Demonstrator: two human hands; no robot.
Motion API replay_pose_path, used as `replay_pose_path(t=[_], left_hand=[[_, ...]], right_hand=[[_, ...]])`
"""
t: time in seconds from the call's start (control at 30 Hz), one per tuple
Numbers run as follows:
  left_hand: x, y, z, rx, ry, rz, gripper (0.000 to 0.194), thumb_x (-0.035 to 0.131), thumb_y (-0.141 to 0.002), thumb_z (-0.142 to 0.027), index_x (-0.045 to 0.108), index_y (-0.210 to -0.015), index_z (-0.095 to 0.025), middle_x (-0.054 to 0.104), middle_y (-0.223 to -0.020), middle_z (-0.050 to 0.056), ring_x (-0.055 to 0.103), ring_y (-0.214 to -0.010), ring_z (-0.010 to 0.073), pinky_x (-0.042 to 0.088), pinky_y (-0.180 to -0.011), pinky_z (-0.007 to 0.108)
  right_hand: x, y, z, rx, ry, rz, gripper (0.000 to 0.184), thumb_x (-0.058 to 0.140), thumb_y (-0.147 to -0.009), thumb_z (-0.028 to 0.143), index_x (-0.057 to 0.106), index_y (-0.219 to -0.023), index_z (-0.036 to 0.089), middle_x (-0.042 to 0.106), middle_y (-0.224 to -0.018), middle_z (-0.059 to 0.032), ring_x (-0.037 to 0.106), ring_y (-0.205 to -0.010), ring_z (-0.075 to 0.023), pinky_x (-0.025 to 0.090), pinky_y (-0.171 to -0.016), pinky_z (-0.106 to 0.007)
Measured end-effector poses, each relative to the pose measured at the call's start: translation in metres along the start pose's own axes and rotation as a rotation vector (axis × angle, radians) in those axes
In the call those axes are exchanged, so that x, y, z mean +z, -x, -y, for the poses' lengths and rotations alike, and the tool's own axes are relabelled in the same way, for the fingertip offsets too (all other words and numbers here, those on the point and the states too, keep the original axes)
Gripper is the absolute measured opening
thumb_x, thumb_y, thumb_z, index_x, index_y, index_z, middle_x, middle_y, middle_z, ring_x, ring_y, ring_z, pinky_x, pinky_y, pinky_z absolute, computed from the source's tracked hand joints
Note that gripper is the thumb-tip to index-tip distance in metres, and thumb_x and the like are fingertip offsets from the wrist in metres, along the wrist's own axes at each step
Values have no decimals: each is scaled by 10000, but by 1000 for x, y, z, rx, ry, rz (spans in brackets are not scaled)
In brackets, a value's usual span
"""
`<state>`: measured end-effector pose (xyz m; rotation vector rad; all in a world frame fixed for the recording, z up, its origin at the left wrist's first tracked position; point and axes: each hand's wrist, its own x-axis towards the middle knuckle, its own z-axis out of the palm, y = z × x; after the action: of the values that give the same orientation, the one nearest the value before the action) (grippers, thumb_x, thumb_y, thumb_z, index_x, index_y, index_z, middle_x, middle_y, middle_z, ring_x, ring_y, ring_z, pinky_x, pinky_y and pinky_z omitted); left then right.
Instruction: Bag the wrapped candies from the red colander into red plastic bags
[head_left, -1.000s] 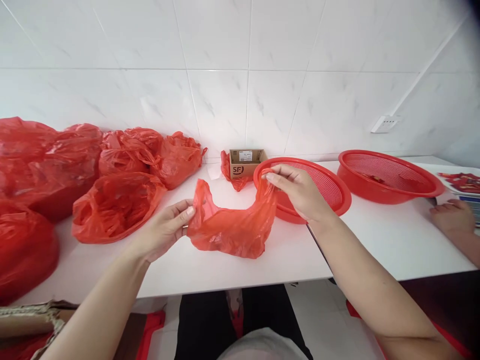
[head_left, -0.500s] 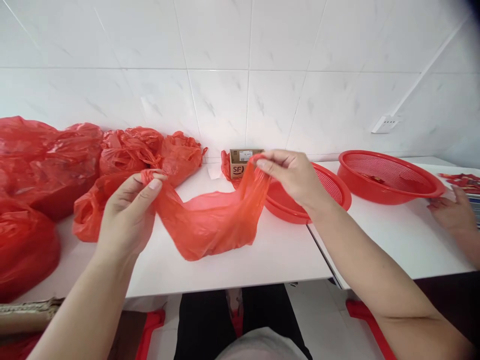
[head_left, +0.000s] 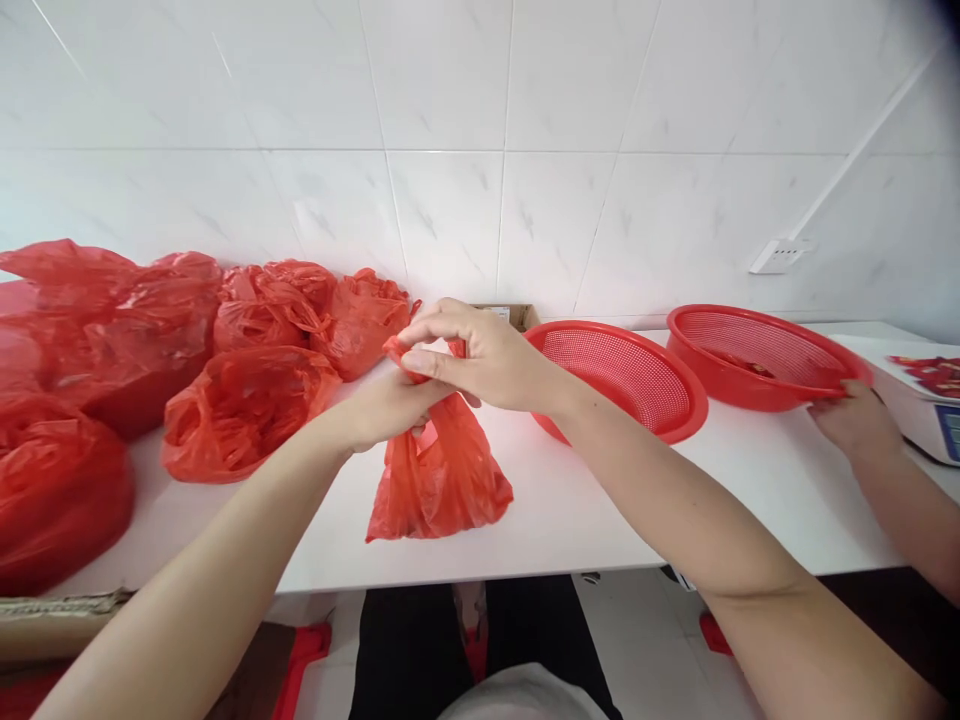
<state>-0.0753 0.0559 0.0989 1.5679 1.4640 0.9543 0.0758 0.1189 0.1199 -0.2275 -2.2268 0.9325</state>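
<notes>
A thin red plastic bag hangs over the front of the white table, its top gathered up between my hands. My right hand lies across the front, thumb and fingers pinching one twisted handle of the bag. Behind and below it, my left hand is closed around the other side of the bag's neck; its fingers are mostly hidden. The hands cross and touch. Just left sits an open red bag with red packets inside.
Several filled red bags line the left side. Behind my hands stands a cardboard box. On the right are two red sieve baskets, a co-worker's hand on the farther one's rim, and a white scale bearing red packets.
My hands have come together from wide apart, bringing the bag's two handles to one point; the bag now hangs narrow. The co-worker's hand and the far basket have shifted slightly left.
</notes>
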Motion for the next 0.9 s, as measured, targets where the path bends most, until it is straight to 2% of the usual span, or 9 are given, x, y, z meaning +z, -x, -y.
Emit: replay_pose_path(t=[0.17,0.3,0.37,0.47,0.57,0.67,0.77,0.83,0.9], left_hand=[[-5,1,10,-102,202,14,391,611,-833,-550,674,-745,-175,595,-654,21,484,-478,96,436,-471,245],[-7,2,19,-82,274,74,373,574,-866,-542,652,-791,-185,539,-498,-9,470,-422,116,425,-470,258],[-9,3,20,-32,248,112,363,545,-889,-524,653,-793,-190,650,-624,38,546,-510,144,454,-533,279],[-15,8,18,34,111,130,266,619,-850,-433,692,-743,-201,656,-659,30,564,-594,159,445,-593,280],[-16,13,14,73,-78,118,137,657,-784,-325,749,-786,-225,648,-660,8,546,-597,161,433,-617,284],[-9,16,17,111,-289,-13,141,567,-772,-228,701,-727,-228,644,-692,-8,509,-570,146,393,-573,272],[1,18,26,209,-491,-297,141,494,-741,-124,597,-740,-221,625,-724,-15,519,-603,147,364,-566,261],[5,18,32,311,-540,-430,169,473,-762,-108,582,-830,-218,654,-877,12,572,-696,159,400,-616,265],[6,18,37,402,-519,-465,190,476,-805,-127,602,-918,-214,658,-1035,45,619,-843,181,447,-711,275]], right_hand=[[-4,18,-37,124,-84,94,232,527,-865,140,643,-1048,223,671,-898,3,614,-826,-132,487,-773,-317],[-2,34,-36,162,-164,-80,135,559,-830,140,601,-941,204,634,-890,4,595,-766,-118,495,-719,-296],[-3,40,-24,145,-221,-88,106,602,-829,174,595,-929,208,631,-906,0,597,-781,-121,496,-731,-292],[-1,45,-9,77,-214,-24,101,632,-852,240,624,-952,226,658,-996,-20,609,-908,-152,484,-800,-305],[12,42,-19,79,-195,-137,168,537,-939,328,626,-1062,257,637,-1175,-28,580,-1084,-168,456,-916,-327],[34,36,-47,224,-231,-136,277,420,-994,390,596,-1162,257,618,-1225,-32,559,-1154,-165,426,-996,-344],[50,34,-68,284,-289,-128,291,422,-991,380,595,-1180,242,621,-1205,-35,547,-1164,-169,396,-1038,-353],[53,35,-73,280,-368,-87,288,467,-973,389,588,-1197,255,634,-1145,-24,577,-1073,-164,443,-975,-339],[52,37,-73,286,-454,-20,271,509,-951,424,613,-1130,249,645,-1013,-11,598,-919,-150,490,-861,-313]])
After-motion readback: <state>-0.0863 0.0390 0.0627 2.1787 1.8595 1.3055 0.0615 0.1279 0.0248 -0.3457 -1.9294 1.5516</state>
